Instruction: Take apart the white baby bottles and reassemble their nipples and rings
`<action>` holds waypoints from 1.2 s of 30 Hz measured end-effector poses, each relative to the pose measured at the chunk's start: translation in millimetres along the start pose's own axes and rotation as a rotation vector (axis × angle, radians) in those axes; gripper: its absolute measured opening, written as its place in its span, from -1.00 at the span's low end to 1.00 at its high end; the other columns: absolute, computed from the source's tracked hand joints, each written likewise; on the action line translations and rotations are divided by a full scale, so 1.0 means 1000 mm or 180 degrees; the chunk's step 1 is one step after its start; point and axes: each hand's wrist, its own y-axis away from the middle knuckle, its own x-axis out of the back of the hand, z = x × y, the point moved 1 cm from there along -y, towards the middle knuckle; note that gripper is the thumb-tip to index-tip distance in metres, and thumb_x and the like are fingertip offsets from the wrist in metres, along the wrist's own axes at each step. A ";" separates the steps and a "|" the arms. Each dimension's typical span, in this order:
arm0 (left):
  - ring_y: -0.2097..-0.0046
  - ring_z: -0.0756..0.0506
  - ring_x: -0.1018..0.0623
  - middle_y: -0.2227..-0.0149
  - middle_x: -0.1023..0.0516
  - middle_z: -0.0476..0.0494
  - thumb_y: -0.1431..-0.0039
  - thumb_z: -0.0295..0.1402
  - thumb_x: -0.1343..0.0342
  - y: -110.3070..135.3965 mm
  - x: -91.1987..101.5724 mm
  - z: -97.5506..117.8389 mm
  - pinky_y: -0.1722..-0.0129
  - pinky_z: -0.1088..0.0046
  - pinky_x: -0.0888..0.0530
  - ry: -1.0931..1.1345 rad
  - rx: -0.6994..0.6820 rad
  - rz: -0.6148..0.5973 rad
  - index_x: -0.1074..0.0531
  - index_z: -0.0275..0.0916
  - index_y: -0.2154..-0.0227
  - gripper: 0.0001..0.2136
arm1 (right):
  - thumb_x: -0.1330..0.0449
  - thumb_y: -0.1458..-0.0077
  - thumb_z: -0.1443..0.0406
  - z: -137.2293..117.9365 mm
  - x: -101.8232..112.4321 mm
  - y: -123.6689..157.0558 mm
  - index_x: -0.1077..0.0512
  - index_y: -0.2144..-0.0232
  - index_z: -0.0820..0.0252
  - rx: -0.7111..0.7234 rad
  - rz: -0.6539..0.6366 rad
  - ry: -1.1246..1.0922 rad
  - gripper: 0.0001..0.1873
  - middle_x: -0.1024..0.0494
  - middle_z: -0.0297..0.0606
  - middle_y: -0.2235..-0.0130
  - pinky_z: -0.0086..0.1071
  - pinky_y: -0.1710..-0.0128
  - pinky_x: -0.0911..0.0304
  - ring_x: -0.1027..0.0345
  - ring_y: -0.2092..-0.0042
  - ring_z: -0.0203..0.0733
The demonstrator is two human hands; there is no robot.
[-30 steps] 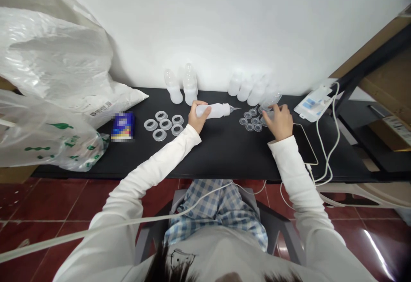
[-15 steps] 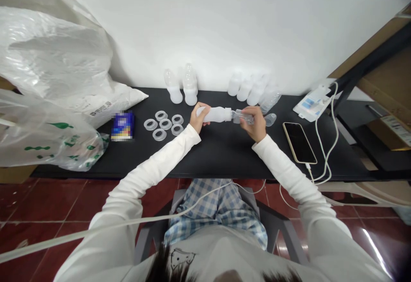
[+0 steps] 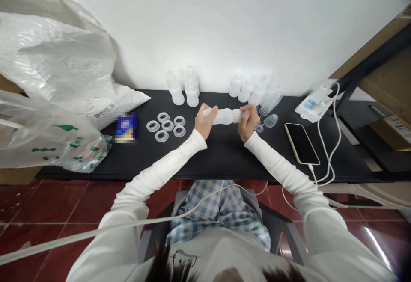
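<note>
A white, frosted feeding bottle (image 3: 224, 116) lies level between my hands above the black table. My left hand (image 3: 205, 121) wraps round its base end, thumb on top. My right hand (image 3: 248, 123) closes round the neck end; its fingers hide whatever sits on the tip. Just right of that hand lie a clear oval cap (image 3: 270, 120) and a small clear part (image 3: 259, 127), partly hidden. Several translucent rings (image 3: 167, 125) are spread on the table to the left. Behind my left hand stand white bottles with clear domed tops (image 3: 192, 91).
White bottles (image 3: 245, 90) and stacked clear cups (image 3: 270, 102) stand by the wall. A phone (image 3: 302, 143) with a white cable and a white package (image 3: 313, 104) lie right. Plastic bags (image 3: 61, 59) and a blue box (image 3: 125, 128) are on the left.
My right hand has moved slightly left and now closes over the bottle's neck end, where a clear piece showed between fingers and neck before. A small clear part is now visible beside it.
</note>
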 end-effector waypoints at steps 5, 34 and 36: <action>0.14 -0.11 -0.56 0.19 -0.54 -0.11 -0.19 0.13 -0.11 0.005 0.018 0.016 0.14 0.35 -0.48 -0.1659 -0.1836 -0.0053 -0.39 -0.18 0.17 -0.55 | 0.10 -0.31 0.15 -0.034 0.009 -0.034 -0.18 0.58 0.10 -0.1512 -0.1250 -0.0467 -0.59 -0.31 -0.37 0.58 -0.36 0.49 -0.16 -0.23 0.52 -0.26; -0.17 -0.34 -0.46 -0.13 -0.46 -0.31 -0.13 -0.25 -0.21 -0.068 0.123 -0.055 -0.18 -0.04 -0.35 -0.2116 -0.0063 0.0493 -0.24 -0.13 0.07 -0.65 | -0.07 -0.29 0.31 0.011 0.049 0.000 -0.53 0.16 0.27 0.1335 -0.2215 0.3017 -0.75 -0.51 0.05 0.15 -0.14 0.05 -0.02 -0.24 0.04 0.10; -0.12 -0.27 -0.49 -0.08 -0.45 -0.31 -0.10 -0.30 -0.24 -0.067 0.120 -0.054 -0.10 0.11 -0.44 -0.2095 -0.0109 0.0437 -0.23 -0.14 0.11 -0.65 | -0.06 -0.29 0.32 0.012 0.049 0.000 -0.52 0.13 0.24 0.1321 -0.2204 0.2950 -0.75 -0.50 0.02 0.15 -0.15 0.07 -0.02 -0.24 0.05 0.09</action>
